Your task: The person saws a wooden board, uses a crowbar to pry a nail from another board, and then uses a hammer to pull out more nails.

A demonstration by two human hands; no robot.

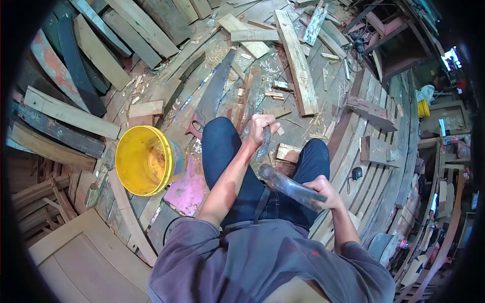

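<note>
My left hand (261,126) is closed around a dark metal chisel (264,145) that points down toward the planks between my knees. My right hand (326,191) grips the handle of a wooden mallet (288,185); its rounded head sits just below the chisel's lower end, to the left of my hand. Both arms reach out over my legs in dark blue jeans (237,166). A small wooden block (288,152) lies on the planks right beside the chisel.
A yellow bucket (144,160) lies tipped on its side at my left, next to a pink patch (191,188). A hand saw (212,96) rests on the planks ahead. Loose boards (298,63), offcuts and chips are scattered over the curved plank floor.
</note>
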